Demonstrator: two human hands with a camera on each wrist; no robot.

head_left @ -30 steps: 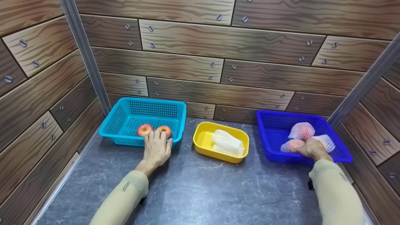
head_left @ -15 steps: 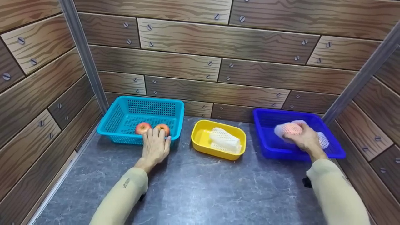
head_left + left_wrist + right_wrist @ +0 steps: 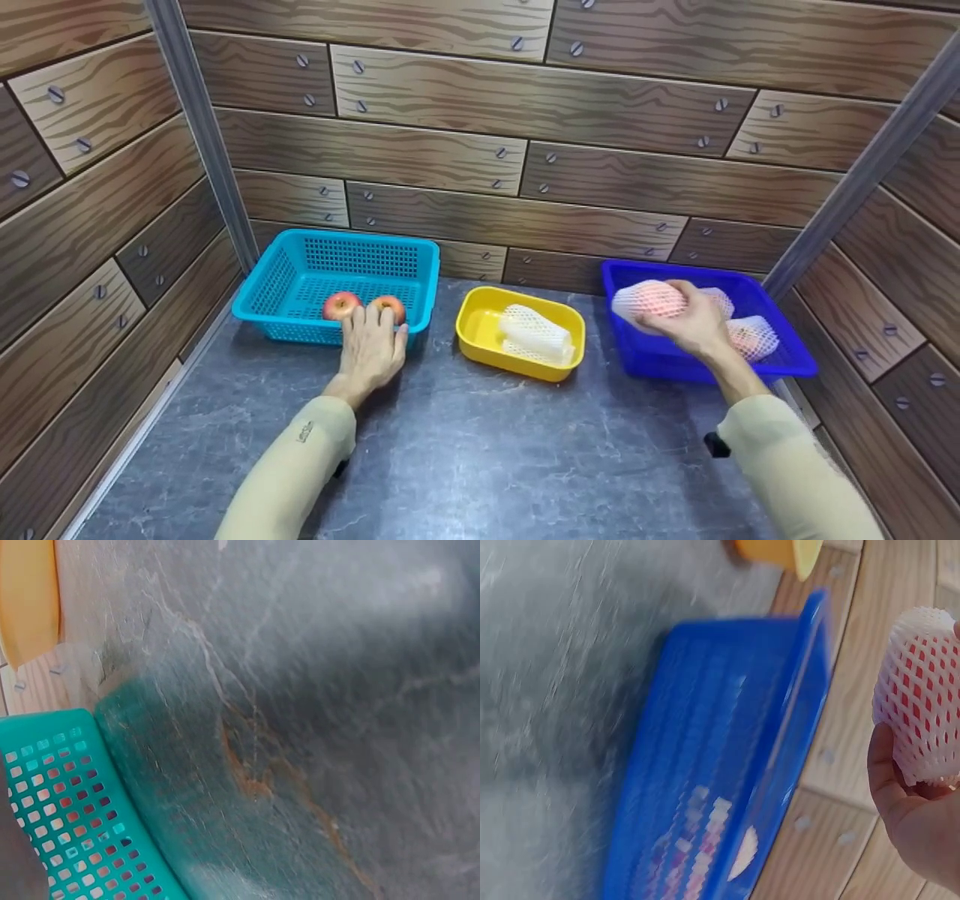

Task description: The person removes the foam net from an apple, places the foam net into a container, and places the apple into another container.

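In the head view my right hand [image 3: 694,319] grips an apple in a white foam net sleeve [image 3: 652,301], raised over the left part of the blue basket [image 3: 634,360]. The right wrist view shows the thumb along the sleeve's side [image 3: 922,697], red skin showing through the mesh. Two more netted apples, one of them a netted apple [image 3: 752,339] at the front, lie in that basket. My left hand [image 3: 371,349] rests at the near rim of the teal basket [image 3: 259,307], its fingers over the rim by the right bare apple [image 3: 390,307]. Left of it sits another bare apple [image 3: 342,306].
Between the baskets stands a yellow tray [image 3: 476,349] with white foam net sleeves [image 3: 536,330] in it. Wood-patterned walls [image 3: 420,165] close off the back and sides of the grey marbled table [image 3: 480,457].
My right hand has lifted one netted apple from the blue basket and carried it up and left. My left hand has stayed at the teal basket's rim.
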